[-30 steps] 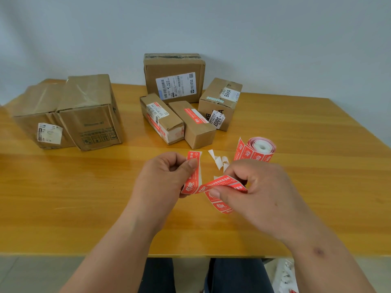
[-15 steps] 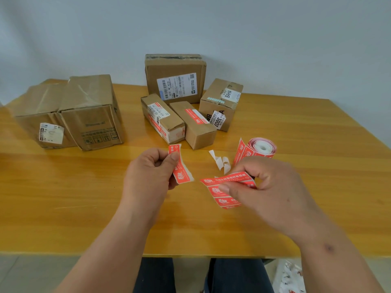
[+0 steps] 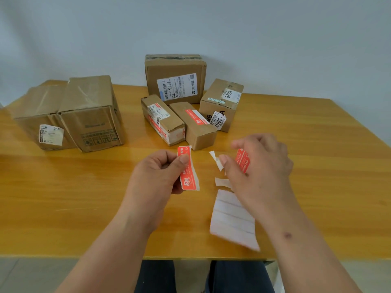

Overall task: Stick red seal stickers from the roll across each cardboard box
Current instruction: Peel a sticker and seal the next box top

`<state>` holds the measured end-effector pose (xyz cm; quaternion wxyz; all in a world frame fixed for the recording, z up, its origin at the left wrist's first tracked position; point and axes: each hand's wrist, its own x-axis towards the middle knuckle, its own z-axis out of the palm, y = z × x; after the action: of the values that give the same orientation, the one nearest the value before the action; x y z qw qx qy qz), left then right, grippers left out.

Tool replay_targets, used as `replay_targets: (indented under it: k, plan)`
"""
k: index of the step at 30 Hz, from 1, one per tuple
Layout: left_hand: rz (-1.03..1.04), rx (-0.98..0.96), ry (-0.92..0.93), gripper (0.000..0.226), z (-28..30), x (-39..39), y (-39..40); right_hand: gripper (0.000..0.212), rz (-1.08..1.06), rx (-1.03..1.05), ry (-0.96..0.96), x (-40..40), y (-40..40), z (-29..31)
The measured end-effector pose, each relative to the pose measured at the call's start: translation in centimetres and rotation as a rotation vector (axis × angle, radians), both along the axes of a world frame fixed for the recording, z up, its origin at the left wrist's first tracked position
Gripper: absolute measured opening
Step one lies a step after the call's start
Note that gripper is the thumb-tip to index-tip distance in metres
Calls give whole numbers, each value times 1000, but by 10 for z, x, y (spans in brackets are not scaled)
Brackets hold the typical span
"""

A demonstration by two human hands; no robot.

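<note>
Red stickers already lie along two of the six cardboard boxes: the slim box (image 3: pixel 195 125) at the centre carries one along its top, and the labelled box (image 3: pixel 161 119) touching it on its 9 o'clock side shows a red strip down its long edge, so I judge roughly a third of the job done. The tall box (image 3: pixel 175 78) at 12 o'clock, the small box (image 3: pixel 221 103) at 1 o'clock and the two large boxes (image 3: pixel 40 115) (image 3: pixel 93 112) side by side at 9 o'clock show no red seal on the faces turned this way. The left hand (image 3: pixel 157 173) pinches a single torn-off seal sticker (image 3: pixel 187 169) between thumb and forefinger, upright above the tabletop (image 3: pixel 63 187), near the slim box; its white backing edge suggests it is not yet peeled. The right hand (image 3: pixel 257 163) curls round the sticker roll (image 3: pixel 242 160), of which only a red sliver shows, while a white strip of backing (image 3: pixel 232 218) trails from under it toward 6 o'clock, blurred. Small white scraps (image 3: pixel 215 160) lie between the hands. The far sides of the boxes are hidden, and the sticker print is too small to read.
</note>
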<state>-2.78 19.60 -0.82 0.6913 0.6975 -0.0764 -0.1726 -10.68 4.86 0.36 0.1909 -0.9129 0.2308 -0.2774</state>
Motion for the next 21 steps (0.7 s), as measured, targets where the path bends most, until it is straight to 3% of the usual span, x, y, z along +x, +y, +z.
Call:
replay_targets:
  k: [3,6,15,21]
  plan:
    - [-3,-4,-1,17,-1,0,-2,15,102,-60,47,-2,5,-8]
    - [-17,12,-15,18,-3,0,-2,15,197,-10,147,-6,5,-13]
    - [-49,-33,-2,19,-3,-1,-5,21,384,656,156,-14,15,5]
    - [-64,-65,-6,23,-2,-6,-5,10,416,854,159,-15,20,5]
